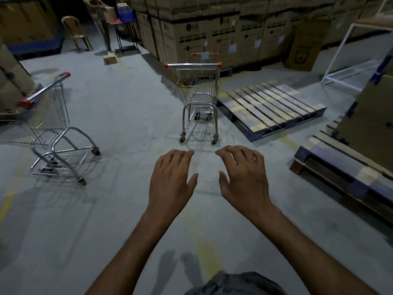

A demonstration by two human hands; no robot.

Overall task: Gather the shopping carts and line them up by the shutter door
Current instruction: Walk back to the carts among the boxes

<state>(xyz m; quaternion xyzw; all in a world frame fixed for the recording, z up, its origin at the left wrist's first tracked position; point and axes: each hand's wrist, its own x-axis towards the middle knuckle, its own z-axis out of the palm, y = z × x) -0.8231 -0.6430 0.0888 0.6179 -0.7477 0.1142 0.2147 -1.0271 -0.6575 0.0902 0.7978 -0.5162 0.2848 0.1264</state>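
— Dim warehouse, grey concrete floor (127, 107), stacked cartons (212, 33) along the back wall. Where are the hands?

— Both reach forward over the floor, palms down, close together but not touching. The left hand (171, 177) is relaxed, fingers loosely spread and slightly bent, holding nothing. The right hand (244, 177) is much the same: fingertips a little curled, nothing in it.

— And the carts?

— The middle cart (198, 92) stands straight ahead, beyond the fingertips, apart from both hands. Its red-capped handle bar faces the person, and its rear wheels show just above the fingers. The left cart (51, 116) is well apart, off to the left hand's side, turned sideways with its handle toward the left edge, near some cardboard there.

— What lies around them?

— A wooden pallet (270, 105) lies flat just beside the middle cart's right side. A second pallet (340, 167) sits nearer, off to the right of the right hand, bearing a big carton (370, 116). Farther back there is a white metal frame (348, 60) on the right, a small box (110, 58) on the floor, and a plastic chair (75, 33) at the back left.
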